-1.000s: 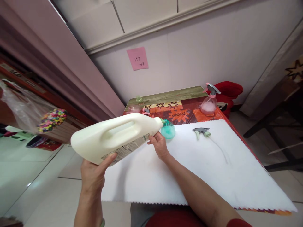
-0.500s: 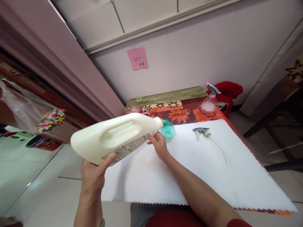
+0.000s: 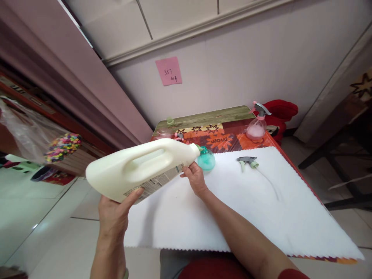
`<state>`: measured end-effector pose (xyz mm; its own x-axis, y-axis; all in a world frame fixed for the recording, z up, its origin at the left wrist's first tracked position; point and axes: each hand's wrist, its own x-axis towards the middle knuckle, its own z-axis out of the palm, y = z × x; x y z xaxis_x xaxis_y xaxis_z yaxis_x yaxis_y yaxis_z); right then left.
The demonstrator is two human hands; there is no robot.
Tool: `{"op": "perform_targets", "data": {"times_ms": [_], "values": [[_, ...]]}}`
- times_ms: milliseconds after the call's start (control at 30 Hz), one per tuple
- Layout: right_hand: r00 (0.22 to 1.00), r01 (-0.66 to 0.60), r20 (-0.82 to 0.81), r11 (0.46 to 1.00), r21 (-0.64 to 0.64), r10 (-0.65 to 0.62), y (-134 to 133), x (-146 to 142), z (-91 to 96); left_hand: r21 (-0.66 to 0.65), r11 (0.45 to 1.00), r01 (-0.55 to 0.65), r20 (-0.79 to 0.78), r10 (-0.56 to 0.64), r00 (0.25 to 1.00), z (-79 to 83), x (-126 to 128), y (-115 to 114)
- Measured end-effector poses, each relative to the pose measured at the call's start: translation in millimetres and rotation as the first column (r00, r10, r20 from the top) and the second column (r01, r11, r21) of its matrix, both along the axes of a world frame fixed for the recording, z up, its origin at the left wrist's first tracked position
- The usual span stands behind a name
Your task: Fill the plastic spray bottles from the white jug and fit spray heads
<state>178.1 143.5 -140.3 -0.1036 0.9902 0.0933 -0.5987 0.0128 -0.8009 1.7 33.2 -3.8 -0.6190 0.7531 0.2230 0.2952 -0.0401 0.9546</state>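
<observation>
So the big cream jug (image 3: 139,162) is tipped over on its side in midair, above the white mat (image 3: 203,221), with its neck pointing away and to the right. The left hand (image 3: 114,213) has it cupped around the base end, thumb pressed on the label. The right hand (image 3: 196,180) holds it up near the neck, fingers tucked against the underside; can't tell if any of them also touch the little bottle.

The jug's green spout sits right at the mouth of a small teal bottle (image 3: 206,159), which stands upright near the mat's back edge. That one's see-through and has paler, cloudy-looking stuff inside. The jug's opaque, so no clue how full it is.

Its likely top, a gray and green spray head (image 3: 248,161) with a thin tube, lies off to the right on the mat. Further back there's a pink spray bottle (image 3: 257,130), upright, sprayer on, with whitish foamy stuff inside. Behind the jug, a pink-and-gray sprayer (image 3: 179,136) is partly hidden.
</observation>
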Motion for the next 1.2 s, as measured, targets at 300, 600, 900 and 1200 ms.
{"op": "perform_targets", "data": {"times_ms": [300, 600, 900, 1200], "values": [[1.0, -0.001, 0.001, 1.0, -0.004, 0.001, -0.8, 0.4, 1.4, -0.02, 1.0, 0.007, 0.059, -0.006, 0.998, -0.6, -0.6, -1.4], [1.0, -0.001, -0.004, 1.0, 0.006, 0.001, -0.5, 0.2, 0.9, 0.028, 0.999, 0.037, 0.06, -0.039, 0.997, -2.3, -1.5, -0.1], [1.0, 0.003, 0.009, 1.0, -0.005, -0.003, 0.1, -0.4, 0.5, 0.032, 0.998, 0.047, 0.082, -0.049, 0.995, -2.5, -1.7, -0.2], [1.0, 0.01, 0.002, 1.0, -0.006, -0.01, -0.1, -0.4, 0.6, 0.015, 1.0, 0.019, 0.075, -0.02, 0.997, -2.5, -1.6, -0.5]]}}
